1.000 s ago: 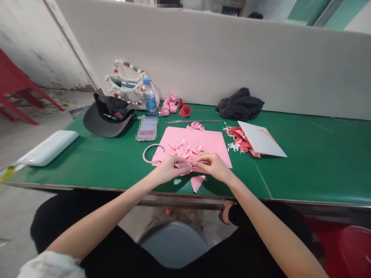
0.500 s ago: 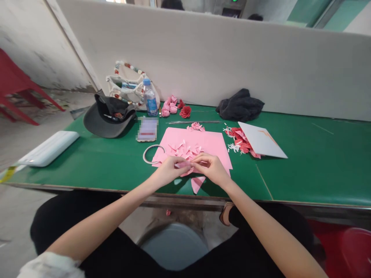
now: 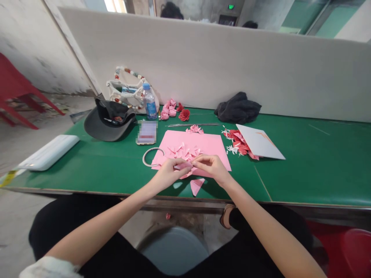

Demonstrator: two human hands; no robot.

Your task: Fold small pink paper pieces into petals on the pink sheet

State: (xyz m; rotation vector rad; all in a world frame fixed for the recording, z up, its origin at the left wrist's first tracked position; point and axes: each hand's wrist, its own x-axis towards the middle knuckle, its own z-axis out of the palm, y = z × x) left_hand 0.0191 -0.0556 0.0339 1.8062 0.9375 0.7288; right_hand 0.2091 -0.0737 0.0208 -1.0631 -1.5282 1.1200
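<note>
My left hand and my right hand meet over the near edge of a pink paper sheet on the green table. Both pinch one small pink paper piece between their fingertips. Several small pink cut pieces lie on the sheet just beyond the hands. A larger pink scrap lies on the table right below them. A metal ring rests left of the sheet, close to my left hand.
At the back stand a water bottle, a beaded bag, a dark cap, a phone, pink and red paper roses and a black cloth. Red scraps lie beside a white card. A white device is at left.
My hands stay pinched on the pink piece with only slight finger movement. The view has tilted a little, so the table sits lower in the picture.
</note>
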